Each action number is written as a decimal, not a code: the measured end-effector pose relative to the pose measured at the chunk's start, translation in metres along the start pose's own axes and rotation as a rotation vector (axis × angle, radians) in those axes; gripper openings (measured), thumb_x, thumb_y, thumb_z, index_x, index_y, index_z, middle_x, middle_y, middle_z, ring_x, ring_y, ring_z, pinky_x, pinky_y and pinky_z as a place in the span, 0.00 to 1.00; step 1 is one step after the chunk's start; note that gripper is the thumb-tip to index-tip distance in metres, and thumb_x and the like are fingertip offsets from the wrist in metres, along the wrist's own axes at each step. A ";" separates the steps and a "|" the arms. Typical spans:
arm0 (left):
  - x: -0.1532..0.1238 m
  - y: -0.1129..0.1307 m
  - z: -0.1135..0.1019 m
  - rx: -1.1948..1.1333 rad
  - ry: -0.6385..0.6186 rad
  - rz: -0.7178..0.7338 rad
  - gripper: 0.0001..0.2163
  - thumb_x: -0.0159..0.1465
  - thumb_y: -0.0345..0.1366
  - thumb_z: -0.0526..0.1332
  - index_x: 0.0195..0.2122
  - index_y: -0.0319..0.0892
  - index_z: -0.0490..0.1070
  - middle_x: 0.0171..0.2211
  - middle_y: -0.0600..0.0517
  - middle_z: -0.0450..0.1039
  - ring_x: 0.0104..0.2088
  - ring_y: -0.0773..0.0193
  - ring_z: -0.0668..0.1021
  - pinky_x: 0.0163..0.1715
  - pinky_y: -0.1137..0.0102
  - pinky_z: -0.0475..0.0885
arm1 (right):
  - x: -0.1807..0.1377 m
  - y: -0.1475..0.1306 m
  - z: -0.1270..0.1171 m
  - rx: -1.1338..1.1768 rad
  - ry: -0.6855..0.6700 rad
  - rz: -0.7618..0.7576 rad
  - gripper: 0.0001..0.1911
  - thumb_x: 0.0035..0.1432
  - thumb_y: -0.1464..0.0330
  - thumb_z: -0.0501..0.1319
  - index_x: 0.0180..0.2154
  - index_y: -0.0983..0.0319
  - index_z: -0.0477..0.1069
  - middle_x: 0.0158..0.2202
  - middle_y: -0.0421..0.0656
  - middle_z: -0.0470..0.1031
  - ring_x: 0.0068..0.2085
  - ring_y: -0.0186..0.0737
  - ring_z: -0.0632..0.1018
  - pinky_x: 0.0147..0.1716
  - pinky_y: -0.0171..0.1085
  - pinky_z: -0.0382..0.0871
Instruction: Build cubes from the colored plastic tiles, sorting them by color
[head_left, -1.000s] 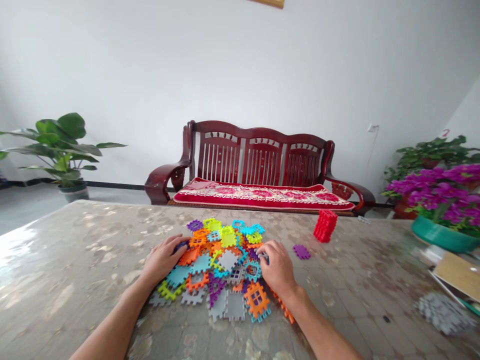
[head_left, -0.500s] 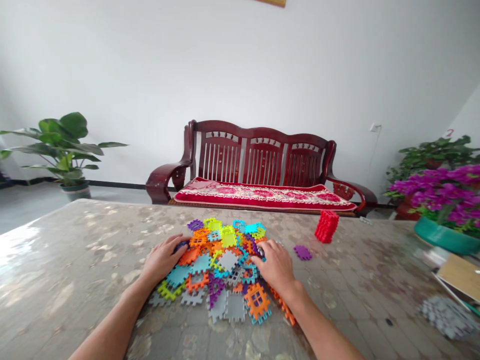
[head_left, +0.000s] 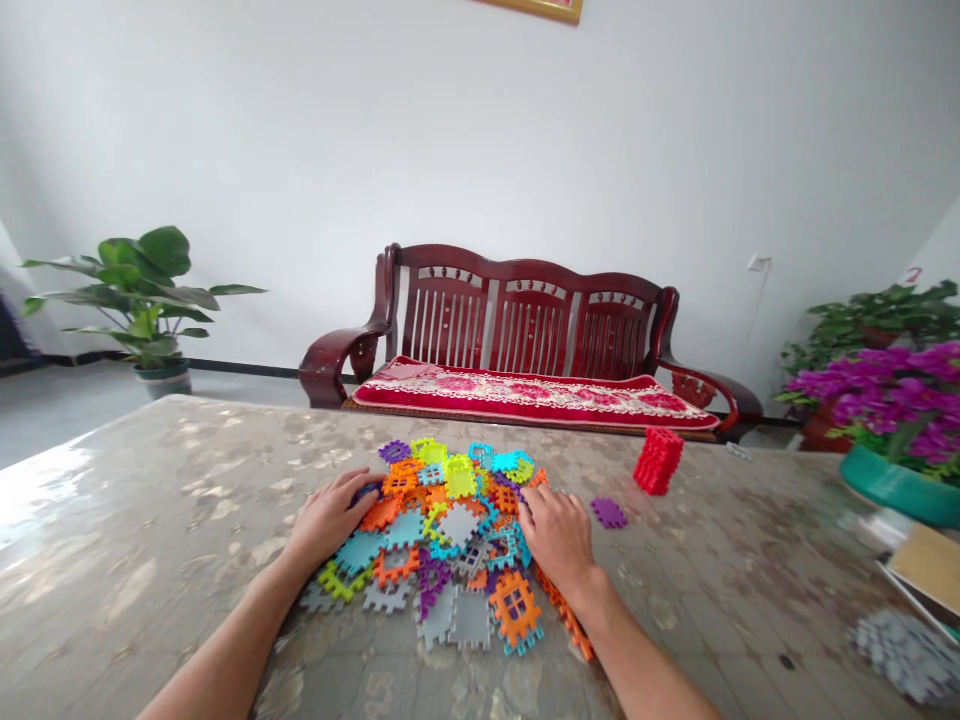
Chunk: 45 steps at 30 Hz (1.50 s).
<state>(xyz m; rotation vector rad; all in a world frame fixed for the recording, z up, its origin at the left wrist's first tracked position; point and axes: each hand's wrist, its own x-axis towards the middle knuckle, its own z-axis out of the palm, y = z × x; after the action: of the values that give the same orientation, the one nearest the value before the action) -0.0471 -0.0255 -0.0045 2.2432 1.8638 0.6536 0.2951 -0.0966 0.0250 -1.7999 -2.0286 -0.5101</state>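
A heap of flat plastic interlocking tiles [head_left: 458,527] with toothed edges lies on the table, in orange, teal, grey, purple and lime; some have window cut-outs. My left hand [head_left: 330,515] rests against the heap's left side, fingers stretched forward and thumb apart, beside a dark blue piece. On the right side, my right hand [head_left: 556,528] lies palm down over the heap's edge, fingers extended and nothing gripped. Its fingertips touch tiles near an orange piece, and the tiles under the palm are hidden. Orange tiles [head_left: 566,612] stick out below the right wrist.
A red tile stack [head_left: 658,461] stands at the right, with a single purple tile [head_left: 609,513] nearby. Grey tiles [head_left: 907,655] lie near the right edge, below a teal flower planter [head_left: 900,485]. A wooden bench [head_left: 529,315] stands beyond the patterned table [head_left: 187,520].
My right hand has shifted slightly outward, and its thumb has drawn closer to the fingers. My left hand stays in place. The camera view has tilted a little.
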 end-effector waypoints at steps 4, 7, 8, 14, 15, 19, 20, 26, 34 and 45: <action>0.000 0.000 0.000 -0.004 0.030 0.007 0.21 0.65 0.47 0.49 0.54 0.52 0.73 0.58 0.51 0.70 0.56 0.54 0.73 0.57 0.61 0.65 | -0.002 0.004 0.004 0.184 0.113 0.050 0.11 0.63 0.69 0.54 0.39 0.56 0.75 0.37 0.42 0.78 0.39 0.38 0.77 0.37 0.34 0.62; 0.001 0.000 0.000 -0.005 0.042 0.017 0.21 0.64 0.47 0.49 0.53 0.52 0.74 0.57 0.51 0.71 0.56 0.54 0.73 0.57 0.62 0.66 | -0.001 0.006 0.004 0.431 0.169 0.156 0.11 0.61 0.67 0.54 0.38 0.56 0.75 0.41 0.41 0.78 0.38 0.36 0.78 0.37 0.32 0.65; 0.001 -0.001 0.000 -0.005 0.040 0.020 0.21 0.65 0.47 0.49 0.52 0.52 0.74 0.57 0.51 0.71 0.56 0.54 0.73 0.57 0.62 0.66 | 0.001 0.007 0.003 0.508 0.185 0.204 0.11 0.60 0.65 0.55 0.36 0.57 0.76 0.42 0.41 0.78 0.38 0.36 0.78 0.37 0.33 0.66; 0.002 -0.004 0.003 -0.009 0.027 0.021 0.22 0.65 0.48 0.48 0.53 0.51 0.73 0.58 0.50 0.70 0.56 0.54 0.73 0.57 0.62 0.66 | 0.010 0.041 0.002 1.010 0.217 0.598 0.19 0.52 0.54 0.57 0.34 0.62 0.75 0.28 0.43 0.78 0.28 0.40 0.77 0.25 0.35 0.69; 0.002 -0.005 0.003 -0.008 0.028 0.020 0.22 0.65 0.48 0.48 0.53 0.52 0.73 0.58 0.50 0.70 0.56 0.54 0.73 0.56 0.62 0.66 | 0.010 0.052 0.003 1.067 0.218 0.670 0.20 0.50 0.54 0.58 0.36 0.63 0.74 0.26 0.43 0.77 0.26 0.40 0.76 0.21 0.34 0.67; 0.005 -0.011 0.007 0.002 0.017 0.020 0.22 0.64 0.49 0.48 0.54 0.53 0.72 0.59 0.50 0.69 0.56 0.53 0.73 0.57 0.60 0.66 | 0.000 0.103 0.009 1.053 0.275 0.824 0.23 0.45 0.55 0.60 0.39 0.65 0.72 0.26 0.42 0.76 0.23 0.39 0.76 0.17 0.33 0.67; 0.006 -0.012 0.008 0.004 0.013 0.021 0.22 0.65 0.50 0.48 0.54 0.53 0.72 0.59 0.50 0.69 0.57 0.53 0.72 0.57 0.60 0.65 | -0.004 0.115 0.011 1.019 0.273 0.846 0.23 0.45 0.57 0.59 0.40 0.65 0.71 0.26 0.42 0.76 0.23 0.39 0.76 0.17 0.33 0.68; 0.006 -0.015 0.009 -0.008 0.019 0.035 0.22 0.65 0.49 0.49 0.55 0.52 0.72 0.59 0.49 0.69 0.57 0.54 0.72 0.57 0.61 0.65 | -0.026 0.148 0.019 0.716 0.095 0.912 0.23 0.50 0.63 0.53 0.47 0.66 0.70 0.26 0.43 0.77 0.24 0.39 0.79 0.21 0.33 0.71; 0.005 -0.013 0.007 -0.015 0.045 0.023 0.21 0.64 0.49 0.50 0.53 0.54 0.73 0.57 0.52 0.71 0.56 0.55 0.73 0.56 0.64 0.66 | -0.031 0.148 0.010 0.343 -0.030 0.758 0.12 0.51 0.62 0.58 0.35 0.59 0.76 0.36 0.46 0.79 0.38 0.46 0.79 0.37 0.40 0.70; 0.007 -0.017 0.011 -0.007 0.040 0.042 0.21 0.64 0.50 0.49 0.53 0.54 0.73 0.57 0.52 0.71 0.55 0.56 0.74 0.56 0.64 0.66 | -0.026 0.121 0.000 0.042 -0.139 0.477 0.20 0.55 0.60 0.59 0.48 0.61 0.73 0.45 0.49 0.77 0.47 0.50 0.74 0.45 0.42 0.65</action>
<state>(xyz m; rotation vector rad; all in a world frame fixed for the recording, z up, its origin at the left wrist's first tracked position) -0.0572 -0.0136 -0.0191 2.2869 1.8336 0.7161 0.4185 -0.1052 0.0144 -2.2463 -1.5876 -0.2025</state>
